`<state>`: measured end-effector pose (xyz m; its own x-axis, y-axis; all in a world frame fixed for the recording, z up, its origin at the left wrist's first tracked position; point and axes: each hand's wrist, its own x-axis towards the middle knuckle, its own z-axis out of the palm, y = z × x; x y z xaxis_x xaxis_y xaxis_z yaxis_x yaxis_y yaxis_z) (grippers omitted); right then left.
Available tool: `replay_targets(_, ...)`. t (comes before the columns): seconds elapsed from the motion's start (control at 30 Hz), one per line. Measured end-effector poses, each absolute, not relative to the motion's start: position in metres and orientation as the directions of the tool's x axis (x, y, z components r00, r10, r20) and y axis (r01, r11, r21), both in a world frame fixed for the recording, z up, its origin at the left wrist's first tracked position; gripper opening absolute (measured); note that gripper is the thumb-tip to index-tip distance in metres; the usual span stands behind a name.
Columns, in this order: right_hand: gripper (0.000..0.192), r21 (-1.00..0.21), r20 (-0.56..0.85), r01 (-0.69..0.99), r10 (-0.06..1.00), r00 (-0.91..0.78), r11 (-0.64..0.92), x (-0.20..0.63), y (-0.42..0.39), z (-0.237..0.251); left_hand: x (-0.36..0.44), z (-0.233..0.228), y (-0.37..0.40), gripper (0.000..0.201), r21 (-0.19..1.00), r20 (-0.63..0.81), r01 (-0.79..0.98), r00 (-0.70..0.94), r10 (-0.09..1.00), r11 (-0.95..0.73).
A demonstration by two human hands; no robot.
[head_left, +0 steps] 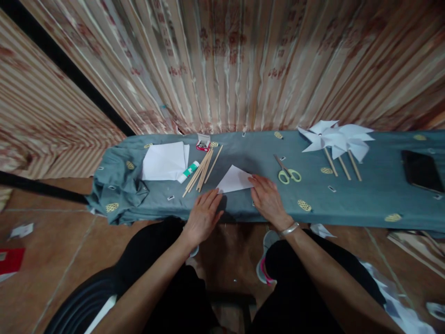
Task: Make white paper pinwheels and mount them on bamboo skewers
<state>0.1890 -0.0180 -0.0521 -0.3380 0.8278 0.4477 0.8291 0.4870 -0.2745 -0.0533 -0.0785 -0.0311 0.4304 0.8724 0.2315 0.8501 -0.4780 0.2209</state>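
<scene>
- Folded paper (235, 179) flat on grey-blue cloth (365, 195), a white triangle, near the table's near edge, centre.
- Left hand (203, 215) palm down at the paper's near-left corner; fingers loosely spread, tips touching or just short of the edge, gripping nothing.
- Right hand (268, 198) palm down on the paper's right corner; fingers close together, pressing flat, tips over the edge.
- Paper thus between the two hands, mostly uncovered.
- Scissors (288, 172) just right of right hand, apart from it.
- Sticks (200, 171), glue stick (188, 171) and paper stack (165, 161) left and farther off.
- Pinwheels (335, 138) far right; phone (422, 170) at right end.
</scene>
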Motion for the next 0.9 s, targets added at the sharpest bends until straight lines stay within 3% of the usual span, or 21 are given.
replay_targets(0.1,0.043,-0.286,0.409,0.873,0.874,-0.261,0.395,0.193,-0.008,-0.051,-0.036,-0.032,-0.07,0.042,0.204,0.143,0.864,0.439,0.887,-0.461)
replay_targets(0.23,0.04,-0.346,0.373,0.844,0.886,-0.276,0.409,0.2,0.001,-0.049,-0.03,-0.035,-0.063,0.045,0.202,0.122,0.875,0.424,0.897,-0.441)
replay_targets(0.37,0.037,-0.523,0.32,0.797,0.937,-0.144,0.301,0.209,0.003,-0.045,-0.033,-0.038,-0.055,0.048,0.239,0.155,0.857,0.431,0.889,-0.457)
replay_targets(0.53,0.042,-0.835,0.033,0.548,0.998,-0.046,0.052,0.221,0.006,-0.04,-0.03,-0.04,-0.033,0.047,0.268,0.18,0.817,0.477,0.86,-0.51)
replay_targets(0.7,0.061,-0.958,-0.193,0.234,0.976,-0.097,-0.166,0.217,0.0,-0.042,-0.024,-0.045,-0.02,0.048,0.345,0.2,0.777,0.487,0.85,-0.526)
replay_targets(0.8,0.062,-0.973,-0.171,0.168,0.984,-0.059,-0.159,0.211,-0.009,-0.044,-0.018,-0.048,-0.022,0.054,0.449,0.265,0.749,0.409,0.873,-0.487)
replay_targets(0.9,0.057,-0.965,-0.056,0.255,0.998,0.024,-0.06,0.206,-0.018,-0.039,-0.012,-0.049,-0.027,0.063,0.629,0.284,0.649,0.321,0.903,-0.428)
